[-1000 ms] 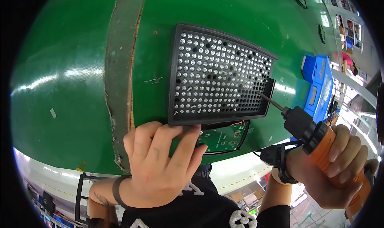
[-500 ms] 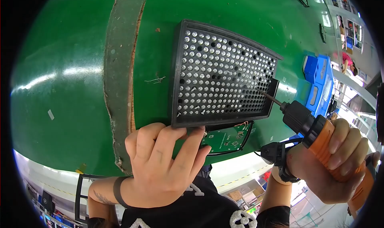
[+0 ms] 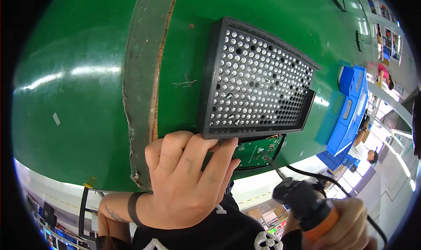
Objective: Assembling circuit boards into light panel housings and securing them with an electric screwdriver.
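A black tray [image 3: 209,81] holds rows of silver screws [image 3: 245,77] standing in holes, with a few lying loose on top. Against its near side lies a green circuit board [image 3: 254,152] in a black frame. My left hand [image 3: 188,175] is curled at the tray's near edge, its index finger and thumb closed around the board's left end; some fingertips are hidden. My right hand [image 3: 344,226], blurred, grips an orange and black electric screwdriver [image 3: 307,206]. The screwdriver's bit points at the board, and a small shiny piece shows at its tip.
A worn grey strip [image 3: 142,74] runs across the green table [image 3: 79,114] on the left. Blue bins [image 3: 348,109] stand at the right. A black cable [image 3: 324,176] trails near the screwdriver. Thin wire scraps [image 3: 186,82] lie left of the tray. Other people are in the background at right.
The screwdriver has moved from the screws in the tray down and left to the board. My left hand keeps its grip; the whole view has shifted slightly.
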Demonstrator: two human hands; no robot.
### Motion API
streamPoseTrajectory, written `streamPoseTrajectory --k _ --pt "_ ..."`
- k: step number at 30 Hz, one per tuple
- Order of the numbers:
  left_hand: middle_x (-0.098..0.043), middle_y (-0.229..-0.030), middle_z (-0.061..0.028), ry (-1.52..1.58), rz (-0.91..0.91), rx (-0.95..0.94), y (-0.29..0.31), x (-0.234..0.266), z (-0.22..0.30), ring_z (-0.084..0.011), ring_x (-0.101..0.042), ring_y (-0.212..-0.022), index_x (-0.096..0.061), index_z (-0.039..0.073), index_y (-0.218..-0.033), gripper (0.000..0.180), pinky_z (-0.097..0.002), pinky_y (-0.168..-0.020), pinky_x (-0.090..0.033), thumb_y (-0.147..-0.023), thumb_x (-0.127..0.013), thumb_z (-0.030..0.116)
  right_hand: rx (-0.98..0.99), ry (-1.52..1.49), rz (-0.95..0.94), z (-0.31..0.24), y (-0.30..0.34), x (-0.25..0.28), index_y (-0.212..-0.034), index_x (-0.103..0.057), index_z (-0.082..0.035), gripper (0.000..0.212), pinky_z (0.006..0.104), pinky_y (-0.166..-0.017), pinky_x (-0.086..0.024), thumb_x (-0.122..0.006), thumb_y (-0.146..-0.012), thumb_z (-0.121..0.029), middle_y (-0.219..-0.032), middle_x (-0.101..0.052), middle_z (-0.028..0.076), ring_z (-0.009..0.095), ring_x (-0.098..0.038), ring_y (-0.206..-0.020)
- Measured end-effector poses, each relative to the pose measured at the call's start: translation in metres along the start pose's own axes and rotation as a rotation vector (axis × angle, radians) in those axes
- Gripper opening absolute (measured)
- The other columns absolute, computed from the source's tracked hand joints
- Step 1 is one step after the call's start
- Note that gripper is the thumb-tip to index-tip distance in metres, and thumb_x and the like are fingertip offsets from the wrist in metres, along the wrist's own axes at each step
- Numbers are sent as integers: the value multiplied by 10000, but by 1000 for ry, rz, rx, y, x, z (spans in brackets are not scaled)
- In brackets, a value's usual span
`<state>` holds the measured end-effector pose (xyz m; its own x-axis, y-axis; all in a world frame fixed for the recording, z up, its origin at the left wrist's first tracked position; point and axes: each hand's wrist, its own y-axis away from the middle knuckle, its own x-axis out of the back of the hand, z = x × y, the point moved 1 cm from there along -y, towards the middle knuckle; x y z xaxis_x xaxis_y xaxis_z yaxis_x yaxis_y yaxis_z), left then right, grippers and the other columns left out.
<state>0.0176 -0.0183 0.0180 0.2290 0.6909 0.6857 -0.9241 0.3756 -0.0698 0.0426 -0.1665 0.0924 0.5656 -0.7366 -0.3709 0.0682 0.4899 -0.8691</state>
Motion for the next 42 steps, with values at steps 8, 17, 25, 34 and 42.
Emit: streamPoseTrajectory --k 8,17,25,34,42 --pt "-538 -884 11 -46 14 27 6 -1 -7 -164 -490 -792 -651 92 -884 306 -319 -672 -311 -589 -686 164 -773 419 -9 -28 22 -20 -1103 -486 -51 277 235 -361 -445 -479 -863 -187 -558 -511 7 103 -488 -386" --pt "-525 -932 -6 31 -8 31 5 -2 -4 -220 -454 -866 -648 99 -949 401 -348 -736 -299 -563 -738 162 -796 558 15 -26 17 -25 -1093 -492 -47 266 234 -345 -434 -450 -866 -180 -554 -514 15 97 -483 -379" --pt "-521 -911 -4 43 -9 21 6 -1 -4 -218 -456 -838 -648 100 -946 403 -344 -717 -297 -557 -741 154 -1048 496 32 -19 15 -23 -1119 -478 -58 288 260 -368 -439 -461 -864 -190 -571 -523 37 127 -484 -398" --pt "-505 -886 -9 72 42 -15 7 -2 -10 -218 -470 -822 -645 94 -933 400 -345 -679 -297 -550 -748 147 -1336 650 -116 -26 8 -30 -1196 -380 -160 458 319 -408 -464 -606 -798 -171 -673 -544 72 190 -514 -484" --pt "-522 -896 -21 109 84 -66 5 4 -2 -228 -476 -832 -622 88 -938 392 -352 -691 -314 -567 -743 118 -1398 520 -327 -21 -9 -32 -1245 -323 -216 579 348 -418 -493 -667 -780 -221 -836 -550 56 231 -538 -507"
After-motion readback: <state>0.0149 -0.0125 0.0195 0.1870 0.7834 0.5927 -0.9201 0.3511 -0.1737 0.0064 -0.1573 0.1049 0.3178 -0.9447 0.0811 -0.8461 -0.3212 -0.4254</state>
